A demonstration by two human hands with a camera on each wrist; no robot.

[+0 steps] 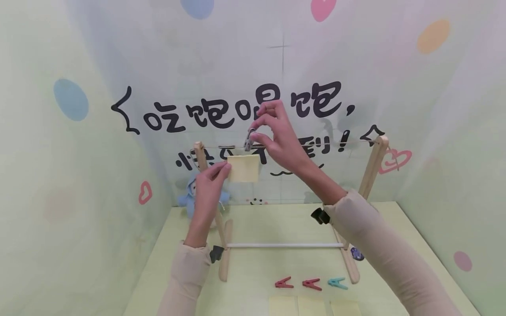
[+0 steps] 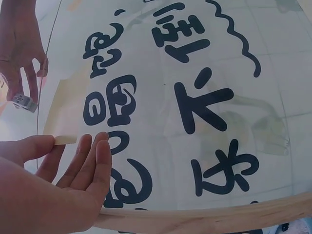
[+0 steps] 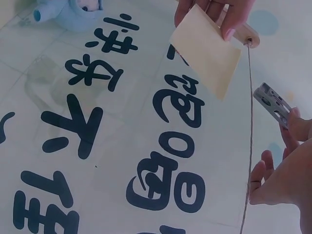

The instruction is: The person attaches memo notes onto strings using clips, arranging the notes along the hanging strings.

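My left hand point(image 1: 208, 186) pinches a pale yellow paper square point(image 1: 243, 169) by its left edge, between thumb and index finger. The paper is just below a thin string point(image 3: 250, 122) strung between two wooden posts. Above the paper, my right hand point(image 1: 278, 138) pinches a grey clothespin point(image 1: 249, 140) between thumb and index finger. In the right wrist view the clothespin is beside the string, apart from the paper. The left wrist view shows the left thumb on the paper's near edge, its other fingers extended.
A wooden post point(image 1: 372, 169) stands right, another point(image 1: 200, 157) left; a white rod point(image 1: 284, 245) joins their feet. Two red clothespins point(image 1: 283, 282) and a teal one point(image 1: 337, 283) lie in front, above several paper squares point(image 1: 311, 306). A blue plush toy point(image 1: 190, 197) sits behind the left post.
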